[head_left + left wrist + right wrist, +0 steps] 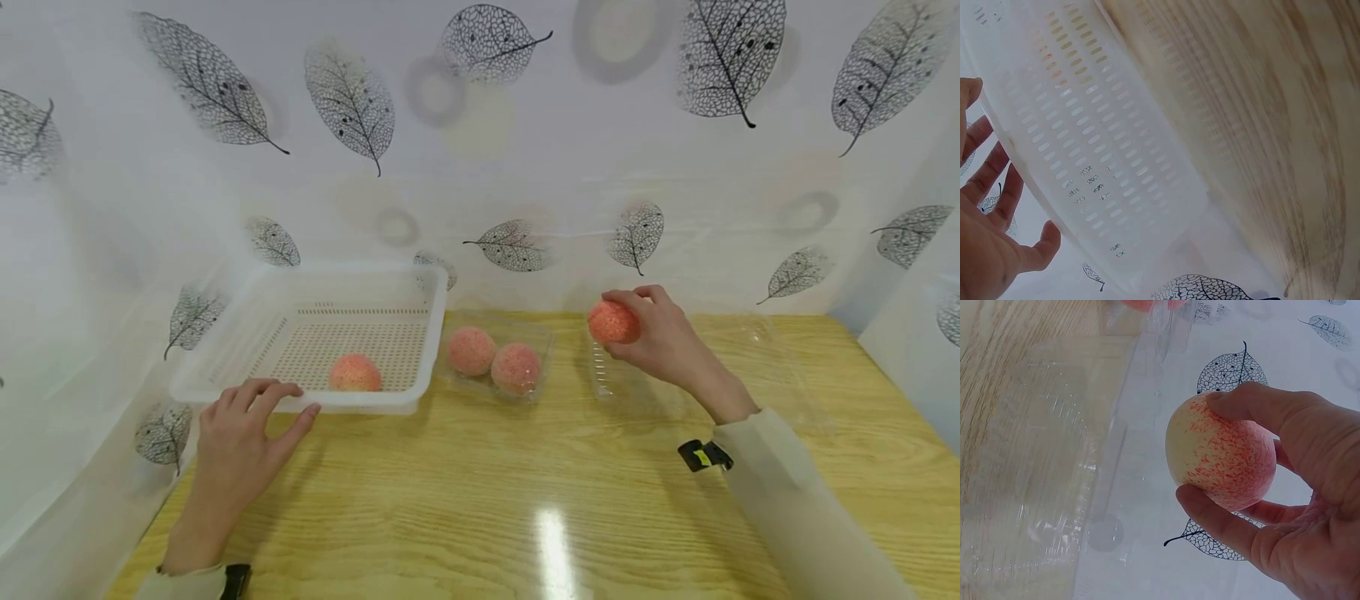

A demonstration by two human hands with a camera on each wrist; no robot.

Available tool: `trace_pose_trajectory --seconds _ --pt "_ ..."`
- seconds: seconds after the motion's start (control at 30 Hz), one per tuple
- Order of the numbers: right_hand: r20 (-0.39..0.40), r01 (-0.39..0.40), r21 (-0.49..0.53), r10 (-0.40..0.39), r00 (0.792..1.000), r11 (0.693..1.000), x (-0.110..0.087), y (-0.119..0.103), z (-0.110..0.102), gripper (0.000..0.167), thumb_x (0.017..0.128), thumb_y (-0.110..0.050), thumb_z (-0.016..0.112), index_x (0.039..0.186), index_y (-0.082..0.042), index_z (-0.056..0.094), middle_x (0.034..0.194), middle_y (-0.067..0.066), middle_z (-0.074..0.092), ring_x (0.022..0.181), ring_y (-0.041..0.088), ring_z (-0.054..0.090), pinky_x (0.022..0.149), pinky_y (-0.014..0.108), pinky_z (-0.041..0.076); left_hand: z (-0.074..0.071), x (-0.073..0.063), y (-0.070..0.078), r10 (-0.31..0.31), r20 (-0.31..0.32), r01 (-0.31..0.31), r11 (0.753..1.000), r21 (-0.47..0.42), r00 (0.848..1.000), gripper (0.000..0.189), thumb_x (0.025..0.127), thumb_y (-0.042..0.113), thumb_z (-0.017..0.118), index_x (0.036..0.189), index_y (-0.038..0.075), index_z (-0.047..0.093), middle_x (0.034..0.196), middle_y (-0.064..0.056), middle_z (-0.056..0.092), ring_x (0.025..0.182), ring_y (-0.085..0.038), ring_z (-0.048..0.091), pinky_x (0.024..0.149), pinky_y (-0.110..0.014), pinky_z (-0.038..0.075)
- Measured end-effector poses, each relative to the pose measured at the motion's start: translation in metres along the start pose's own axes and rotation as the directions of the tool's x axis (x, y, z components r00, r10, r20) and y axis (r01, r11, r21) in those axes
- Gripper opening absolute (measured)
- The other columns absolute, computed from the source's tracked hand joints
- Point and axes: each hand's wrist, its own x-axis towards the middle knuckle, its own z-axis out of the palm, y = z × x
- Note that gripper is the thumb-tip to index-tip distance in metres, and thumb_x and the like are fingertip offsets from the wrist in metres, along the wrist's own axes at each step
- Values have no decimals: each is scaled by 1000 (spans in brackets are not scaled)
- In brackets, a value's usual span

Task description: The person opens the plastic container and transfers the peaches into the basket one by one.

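My right hand [663,342] grips a round peach [1219,453], pale yellow with red speckles, between thumb and fingers. It holds the peach above the left end of a clear plastic box [600,375], partly hidden by the hand. At the left, my left hand [243,437] rests its fingers on the front rim of a white plastic basket [431,350]. In the left wrist view, the fingertips [1007,194] touch the rim beside the slotted wall. One peach [356,372] lies inside the basket near its front right corner.
Between basket and right hand stands a second clear box [546,358] holding two pink peaches [471,351]. Clear plastic [780,375] spreads to the right of the hand. A wood-grain table [450,500] lies beneath, and a leaf-printed sheet [525,192] hangs behind.
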Motion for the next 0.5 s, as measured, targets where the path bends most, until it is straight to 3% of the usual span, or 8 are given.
trace_pose_trajectory --seconds 0.1,0.27,0.37,0.5 --pt "-6 6 -2 -6 1000 1000 0 -2 0 66 82 -13 81 142 -5 55 137 36 44 116 56 55 96 72 48 0 0 0 -7 7 7 1000 -4 1000 60 97 68 53 102 12 73 102 -16 69 92 -45 61 76 -68 43" --pt "-7 3 6 -3 1000 1000 -1 -6 1 66 82 -14 81 142 -6 55 137 35 44 116 55 55 97 72 47 -1 -1 0 -10 13 11 1000 -11 1000 38 90 47 74 102 12 73 103 -16 68 93 -45 60 77 -67 43" --pt "-8 3 8 -3 1000 1000 -1 -9 1 66 82 -14 82 142 -7 56 137 34 45 116 55 56 97 73 46 0 -1 0 -6 9 6 1000 -7 1000 38 90 48 74 102 11 73 103 -16 68 92 -45 61 76 -67 43" --pt "-13 10 11 -10 1000 1000 -1 -11 1 66 82 -14 82 142 -8 56 137 34 45 116 55 56 98 73 45 0 0 0 -3 2 3 1000 -6 1000 52 96 62 61 102 11 73 102 -16 68 92 -45 61 76 -67 43"
